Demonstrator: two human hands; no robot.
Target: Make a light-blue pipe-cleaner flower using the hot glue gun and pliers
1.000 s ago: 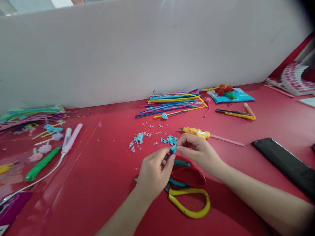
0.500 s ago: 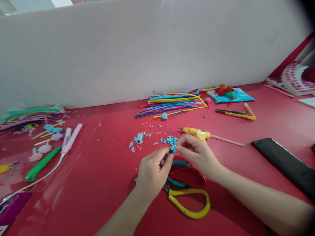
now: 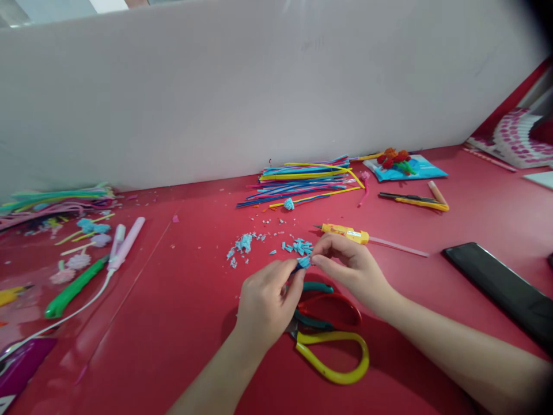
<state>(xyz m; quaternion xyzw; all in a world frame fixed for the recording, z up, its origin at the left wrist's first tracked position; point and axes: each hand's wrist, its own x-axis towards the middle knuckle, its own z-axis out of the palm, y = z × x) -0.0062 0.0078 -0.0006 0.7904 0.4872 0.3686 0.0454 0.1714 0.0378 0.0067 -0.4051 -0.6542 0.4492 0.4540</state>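
Barely anything shifts: both hands dip slightly lower. Left hand (image 3: 265, 302) and right hand (image 3: 349, 268) pinch the small light-blue fuzzy pipe-cleaner piece (image 3: 303, 263) between closed fingertips above the red table (image 3: 181, 300), apparently shaping it; further shaping needs delicate twisting.

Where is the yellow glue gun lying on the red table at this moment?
In the head view the yellow glue gun lies on the red table just beyond the right hand, nearer than the pile of coloured pipe cleaners.
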